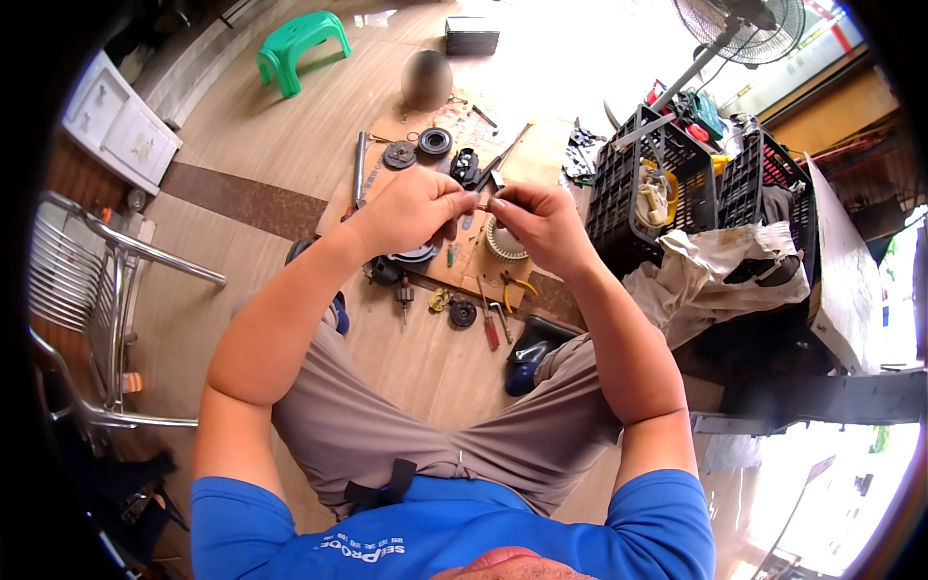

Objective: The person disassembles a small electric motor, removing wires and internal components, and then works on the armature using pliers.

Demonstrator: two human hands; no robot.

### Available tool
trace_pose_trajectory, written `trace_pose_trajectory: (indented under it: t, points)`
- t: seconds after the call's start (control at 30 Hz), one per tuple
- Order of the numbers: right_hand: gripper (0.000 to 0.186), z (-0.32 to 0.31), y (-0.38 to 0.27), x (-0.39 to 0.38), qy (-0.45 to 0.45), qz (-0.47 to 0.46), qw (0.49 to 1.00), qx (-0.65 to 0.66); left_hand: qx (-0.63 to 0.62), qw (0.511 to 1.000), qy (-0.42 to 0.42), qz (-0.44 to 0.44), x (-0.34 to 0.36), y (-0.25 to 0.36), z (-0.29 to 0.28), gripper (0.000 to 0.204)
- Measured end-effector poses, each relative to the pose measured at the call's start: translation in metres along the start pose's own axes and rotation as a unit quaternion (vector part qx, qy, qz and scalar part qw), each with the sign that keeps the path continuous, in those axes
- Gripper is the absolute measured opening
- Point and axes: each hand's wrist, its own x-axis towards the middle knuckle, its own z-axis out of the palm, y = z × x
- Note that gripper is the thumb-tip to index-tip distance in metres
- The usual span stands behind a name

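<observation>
My left hand (414, 211) and my right hand (543, 224) meet over a cardboard sheet, fingertips pinched together. Between them is a thin, short, reddish piece (482, 206), too small to name; both hands appear to grip it. Below the right hand lies a pale toothed ring (505, 242). Beyond the hands are a dark round disc (399, 155), a black ring (435, 142) and a black part (465, 166). Nearer me lie a motor armature (404, 295), a black disc (463, 313), a red-handled screwdriver (491, 333) and yellow-handled pliers (519, 286).
The cardboard (530, 169) lies on the tiled floor, a metal tube (361, 166) at its left. Black crates (619, 188) with a pale cloth (720, 271) stand at right, a fan (749, 27) behind. A green stool (300, 43) is far left; a metal chair (116, 290) stands left.
</observation>
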Motion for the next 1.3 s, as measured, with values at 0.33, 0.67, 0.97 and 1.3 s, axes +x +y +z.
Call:
trace_pose_trajectory:
  t: [0.33,0.67,0.97,1.3]
  points:
    - [0.017,-0.001,-0.008,0.004,0.005,0.155,0.973,0.172,0.4,0.824,0.14,0.376,0.001,-0.01,0.006,0.008]
    - [0.012,-0.005,-0.014,-0.005,0.035,-0.029,0.994,-0.099,0.247,0.912,0.106,0.308,0.003,-0.013,0.006,0.013]
    - [0.012,-0.005,-0.01,-0.011,0.023,-0.1,0.978,-0.181,0.119,0.986,0.026,0.116,0.002,-0.013,0.006,0.013]
    - [0.013,-0.011,-0.014,-0.002,-0.034,0.188,0.952,0.239,0.449,0.742,0.155,0.473,-0.004,-0.004,0.009,0.015]
